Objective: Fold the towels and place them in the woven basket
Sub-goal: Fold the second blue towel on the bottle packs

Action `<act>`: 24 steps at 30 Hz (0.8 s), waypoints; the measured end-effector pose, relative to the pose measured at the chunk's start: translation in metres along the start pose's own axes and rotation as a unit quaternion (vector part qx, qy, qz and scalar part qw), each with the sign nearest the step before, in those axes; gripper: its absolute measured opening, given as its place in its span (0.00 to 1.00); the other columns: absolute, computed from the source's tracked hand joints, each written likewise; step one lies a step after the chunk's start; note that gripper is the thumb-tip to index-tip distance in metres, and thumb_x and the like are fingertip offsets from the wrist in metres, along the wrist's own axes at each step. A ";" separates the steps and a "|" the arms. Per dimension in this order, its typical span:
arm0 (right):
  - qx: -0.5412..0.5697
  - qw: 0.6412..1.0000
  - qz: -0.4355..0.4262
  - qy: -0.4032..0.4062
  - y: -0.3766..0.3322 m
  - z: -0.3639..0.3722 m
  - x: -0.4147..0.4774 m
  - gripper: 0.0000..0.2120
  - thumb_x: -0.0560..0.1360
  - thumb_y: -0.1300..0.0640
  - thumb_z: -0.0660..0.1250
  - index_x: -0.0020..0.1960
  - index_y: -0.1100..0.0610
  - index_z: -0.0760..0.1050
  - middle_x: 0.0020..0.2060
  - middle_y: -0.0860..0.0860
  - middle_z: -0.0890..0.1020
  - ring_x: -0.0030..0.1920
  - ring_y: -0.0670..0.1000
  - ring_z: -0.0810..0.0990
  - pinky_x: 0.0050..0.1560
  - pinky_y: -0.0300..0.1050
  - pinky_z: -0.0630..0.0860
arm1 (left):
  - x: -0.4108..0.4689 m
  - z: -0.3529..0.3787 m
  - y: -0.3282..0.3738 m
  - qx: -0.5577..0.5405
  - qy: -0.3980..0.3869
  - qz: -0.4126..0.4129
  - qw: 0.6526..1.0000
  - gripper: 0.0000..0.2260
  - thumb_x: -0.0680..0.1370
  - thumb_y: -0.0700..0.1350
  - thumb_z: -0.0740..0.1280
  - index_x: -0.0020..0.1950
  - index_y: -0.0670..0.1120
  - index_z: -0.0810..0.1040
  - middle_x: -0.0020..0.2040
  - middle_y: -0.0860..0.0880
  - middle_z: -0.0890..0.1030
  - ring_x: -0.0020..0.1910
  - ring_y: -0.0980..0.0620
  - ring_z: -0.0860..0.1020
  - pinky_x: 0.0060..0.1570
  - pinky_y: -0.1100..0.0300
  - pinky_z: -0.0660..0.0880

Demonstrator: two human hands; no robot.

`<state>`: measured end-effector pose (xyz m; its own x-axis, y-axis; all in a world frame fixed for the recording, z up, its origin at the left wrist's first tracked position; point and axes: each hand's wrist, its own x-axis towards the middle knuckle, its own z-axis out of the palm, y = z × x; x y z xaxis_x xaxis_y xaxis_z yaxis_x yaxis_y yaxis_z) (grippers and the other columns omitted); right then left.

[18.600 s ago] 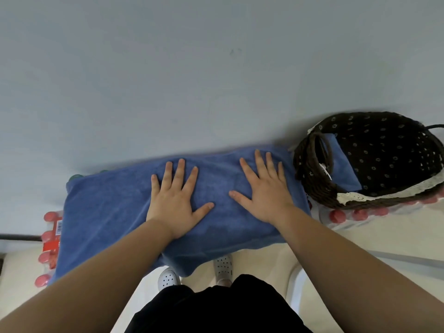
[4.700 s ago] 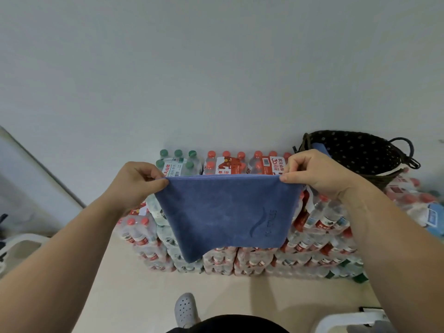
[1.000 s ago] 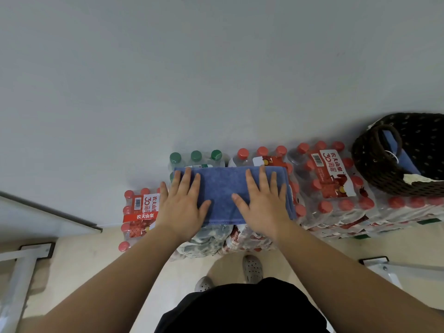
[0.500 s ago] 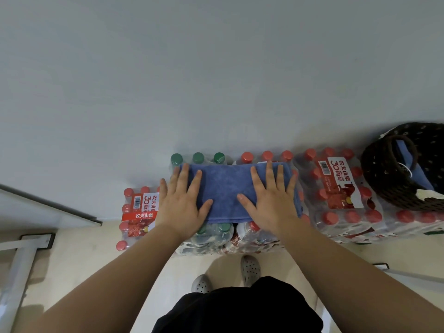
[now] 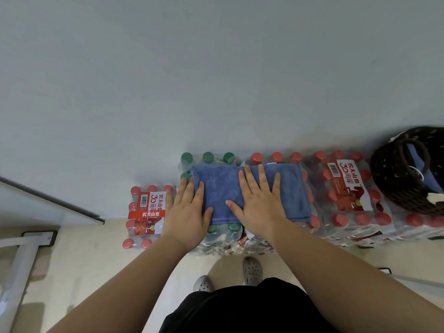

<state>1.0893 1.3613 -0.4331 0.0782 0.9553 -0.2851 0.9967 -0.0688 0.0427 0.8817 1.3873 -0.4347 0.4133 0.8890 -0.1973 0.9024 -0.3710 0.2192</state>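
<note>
You work on lumpy, shrink-wrapped bottle packs [image 5: 346,188] against a plain grey wall [image 5: 216,68], above a pale floor [image 5: 96,260]. The folded blue towel [image 5: 221,188], a plush rectangle, lies on the caps. Your left hand [image 5: 187,217] and right hand [image 5: 259,207] lie flat on it, fingers straight and spread. The dark woven basket [image 5: 394,188] sits on the packs at far right.

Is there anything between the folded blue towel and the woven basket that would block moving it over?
Nothing visible blocks it. The left hand and right hand rest flat on the towel; only red-capped bottle packs, the surface it lies on, stretch to the basket at the right edge.
</note>
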 end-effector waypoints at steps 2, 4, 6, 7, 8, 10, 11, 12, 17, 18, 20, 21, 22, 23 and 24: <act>-0.004 1.000 -0.001 0.005 0.000 0.000 0.000 0.45 0.72 0.26 0.30 0.80 0.53 0.34 0.80 0.50 0.37 0.78 0.58 0.30 0.73 0.70 0.32 | 0.001 -0.004 0.002 -0.034 -0.007 -0.001 0.999 0.32 0.82 0.62 0.49 0.81 0.47 0.48 0.81 0.45 0.51 0.80 0.45 0.45 0.77 0.41 0.43; 0.002 1.000 -0.001 0.006 0.001 0.001 0.000 0.46 0.72 0.26 0.30 0.81 0.53 0.36 0.80 0.50 0.38 0.78 0.57 0.31 0.74 0.69 0.32 | 0.000 -0.012 0.003 -0.080 -0.001 -0.003 0.997 0.33 0.81 0.62 0.51 0.81 0.47 0.51 0.81 0.44 0.55 0.80 0.44 0.51 0.78 0.41 0.47; 0.018 1.000 -0.004 0.012 0.002 0.001 -0.001 0.47 0.71 0.25 0.28 0.81 0.54 0.37 0.81 0.50 0.40 0.79 0.56 0.33 0.75 0.69 0.35 | -0.002 -0.023 0.005 -0.118 0.008 0.000 0.993 0.34 0.79 0.63 0.51 0.81 0.47 0.52 0.81 0.45 0.56 0.78 0.44 0.58 0.77 0.43 0.54; 0.036 0.999 -0.006 0.019 0.003 0.000 -0.001 0.47 0.71 0.26 0.28 0.81 0.54 0.38 0.81 0.49 0.41 0.79 0.55 0.33 0.75 0.68 0.36 | -0.003 -0.028 0.007 -0.147 0.010 0.003 0.989 0.33 0.80 0.62 0.53 0.81 0.48 0.52 0.81 0.46 0.55 0.77 0.45 0.60 0.76 0.47 0.59; 0.062 0.998 -0.008 0.028 0.005 0.000 -0.001 0.47 0.71 0.26 0.28 0.81 0.54 0.38 0.81 0.49 0.41 0.79 0.53 0.33 0.76 0.66 0.37 | -0.005 -0.033 0.011 -0.184 0.012 0.010 0.983 0.32 0.81 0.59 0.57 0.81 0.48 0.51 0.81 0.47 0.54 0.77 0.46 0.61 0.74 0.52 0.61; 0.130 0.990 -0.006 0.052 0.012 -0.001 -0.004 0.46 0.72 0.27 0.30 0.81 0.54 0.38 0.81 0.49 0.41 0.79 0.51 0.33 0.78 0.62 0.38 | -0.009 -0.045 0.023 -0.253 0.014 0.026 0.967 0.32 0.82 0.54 0.62 0.81 0.50 0.50 0.82 0.50 0.50 0.78 0.50 0.57 0.71 0.61 0.60; 0.163 0.984 -0.003 0.064 0.018 -0.002 -0.007 0.46 0.72 0.26 0.30 0.81 0.54 0.38 0.81 0.49 0.41 0.79 0.50 0.33 0.78 0.61 0.38 | -0.010 -0.052 0.031 -0.273 0.017 0.032 0.961 0.32 0.82 0.53 0.62 0.81 0.50 0.51 0.82 0.51 0.50 0.78 0.52 0.55 0.69 0.64 0.57; 0.192 0.979 0.001 0.072 0.025 -0.002 -0.009 0.47 0.72 0.25 0.30 0.81 0.53 0.39 0.81 0.48 0.42 0.79 0.50 0.33 0.78 0.59 0.38 | -0.011 -0.057 0.039 -0.283 0.021 0.036 0.958 0.32 0.82 0.52 0.62 0.81 0.51 0.51 0.82 0.52 0.49 0.79 0.53 0.54 0.68 0.67 0.55; 0.262 0.962 0.009 0.077 0.081 0.003 -0.031 0.50 0.70 0.22 0.31 0.82 0.53 0.44 0.81 0.48 0.46 0.79 0.47 0.39 0.79 0.49 0.41 | -0.002 -0.077 0.093 -0.294 0.047 0.079 0.951 0.32 0.81 0.53 0.63 0.81 0.51 0.53 0.82 0.52 0.50 0.79 0.54 0.53 0.73 0.62 0.56; 0.271 0.960 0.007 0.076 0.092 0.004 -0.035 0.50 0.70 0.22 0.31 0.82 0.53 0.46 0.81 0.48 0.48 0.80 0.46 0.42 0.79 0.47 0.42 | 0.001 -0.078 0.106 -0.285 0.047 0.091 0.953 0.32 0.80 0.54 0.63 0.81 0.51 0.53 0.82 0.52 0.50 0.79 0.54 0.53 0.72 0.63 0.55; 0.290 0.954 -0.001 0.078 0.112 0.006 -0.042 0.50 0.71 0.23 0.32 0.81 0.53 0.51 0.80 0.48 0.54 0.80 0.46 0.48 0.80 0.48 0.47 | 0.010 -0.078 0.133 -0.262 0.043 0.109 0.958 0.33 0.80 0.55 0.64 0.81 0.51 0.52 0.82 0.52 0.50 0.79 0.55 0.52 0.71 0.62 0.57; 0.298 0.952 -0.005 0.076 0.120 0.006 -0.045 0.49 0.71 0.23 0.32 0.81 0.54 0.54 0.80 0.49 0.57 0.80 0.46 0.50 0.80 0.51 0.49 | 0.014 -0.076 0.147 -0.250 0.038 0.116 0.961 0.34 0.80 0.55 0.64 0.81 0.50 0.52 0.82 0.52 0.49 0.79 0.55 0.52 0.71 0.60 0.60; 0.303 0.950 -0.007 0.071 0.129 0.008 -0.048 0.50 0.71 0.23 0.32 0.80 0.54 0.56 0.79 0.49 0.59 0.79 0.46 0.52 0.79 0.53 0.51 | 0.019 -0.073 0.161 -0.236 0.028 0.121 0.964 0.33 0.81 0.54 0.63 0.81 0.49 0.52 0.82 0.51 0.48 0.79 0.55 0.52 0.71 0.58 0.62; 0.311 0.948 -0.009 0.066 0.138 0.009 -0.051 0.50 0.71 0.24 0.32 0.80 0.53 0.58 0.79 0.49 0.61 0.79 0.46 0.53 0.79 0.54 0.52 | 0.024 -0.069 0.173 -0.222 0.011 0.122 0.967 0.33 0.81 0.54 0.63 0.81 0.49 0.51 0.82 0.51 0.47 0.78 0.54 0.54 0.69 0.58 0.64; 0.321 0.945 -0.013 0.065 0.145 0.011 -0.053 0.49 0.72 0.24 0.32 0.79 0.54 0.60 0.78 0.49 0.62 0.79 0.46 0.53 0.79 0.54 0.52 | 0.029 -0.063 0.184 -0.209 -0.008 0.117 0.971 0.32 0.82 0.53 0.62 0.81 0.49 0.51 0.82 0.51 0.45 0.76 0.54 0.58 0.67 0.58 0.66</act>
<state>1.2301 1.2972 -0.4219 0.0912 0.9835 -0.1562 0.8085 -0.1647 -0.5650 1.0520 1.3618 -0.3401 0.6061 0.7879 -0.1091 0.6561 -0.4177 0.6285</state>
